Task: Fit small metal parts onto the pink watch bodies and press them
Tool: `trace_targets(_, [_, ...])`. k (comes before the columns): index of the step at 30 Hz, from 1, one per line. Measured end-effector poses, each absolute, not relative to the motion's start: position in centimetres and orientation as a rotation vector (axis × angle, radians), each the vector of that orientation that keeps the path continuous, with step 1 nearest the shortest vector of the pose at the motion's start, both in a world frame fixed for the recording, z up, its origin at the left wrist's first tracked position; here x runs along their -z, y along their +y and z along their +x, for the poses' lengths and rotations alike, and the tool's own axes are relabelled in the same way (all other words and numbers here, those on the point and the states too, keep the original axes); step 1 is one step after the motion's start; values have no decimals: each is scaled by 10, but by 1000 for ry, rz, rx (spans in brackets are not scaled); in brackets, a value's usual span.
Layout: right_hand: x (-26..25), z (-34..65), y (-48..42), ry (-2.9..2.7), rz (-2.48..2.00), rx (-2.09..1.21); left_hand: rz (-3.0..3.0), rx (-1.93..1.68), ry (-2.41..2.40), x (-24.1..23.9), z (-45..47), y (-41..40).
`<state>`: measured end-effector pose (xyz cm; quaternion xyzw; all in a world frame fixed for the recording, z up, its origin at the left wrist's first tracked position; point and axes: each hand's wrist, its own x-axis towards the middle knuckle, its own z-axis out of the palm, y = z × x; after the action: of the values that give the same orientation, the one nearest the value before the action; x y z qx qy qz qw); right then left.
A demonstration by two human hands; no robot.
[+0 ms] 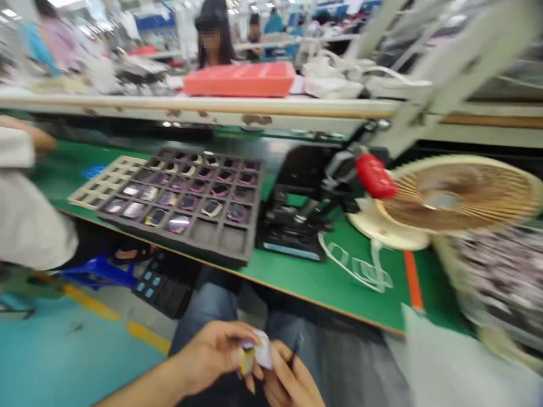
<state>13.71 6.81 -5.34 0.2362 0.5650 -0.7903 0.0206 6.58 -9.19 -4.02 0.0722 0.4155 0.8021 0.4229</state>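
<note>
Over my lap, my left hand [214,353] pinches a small part [246,359] with yellow and purple on it, which resembles the watch-like pieces in the tray. Close against it, my right hand [292,376] has its fingers curled at a small white piece [263,350]; blur hides its exact kind. A thin dark stick-like tool [296,347] pokes up from between the right fingers. Ahead of my hands is a dark compartment tray [223,251] with rows of small watch-like pieces, some purple-rimmed and some pale.
A black clamp fixture [292,226] with a red handle [375,175] stands on the green bench [292,277]. Right of it are a reel [475,192] and a bag of small parts [504,277]. A beige tray [91,192] and another person's sleeve [29,209] are left.
</note>
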Motion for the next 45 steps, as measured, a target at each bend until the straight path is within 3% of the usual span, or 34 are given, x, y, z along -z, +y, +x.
trace_targets(3, [52,151,84,1384,762,2514,176,-1955,966,33,59,-90])
trace_targets(10, [41,146,104,1241,696,2611,179,-1921,956,32,56,-80])
trace_targets(13, [35,154,102,1766,777,2624,114,-1957,1029,35,57,-79])
trace_targets(16, [28,161,96,2515,618,2358,75,-1986,1198,38,57,-78])
trace_targets(19, [25,161,90,2853,355,2153,137,-1973,1317,38,57,-78])
trace_targets(35, [36,158,90,3209,-12,1909,219,-1972,1383,40,63,-73])
trace_targets(45, [51,154,76,3343,202,1741,-12,-2043,1481,41,73,-57])
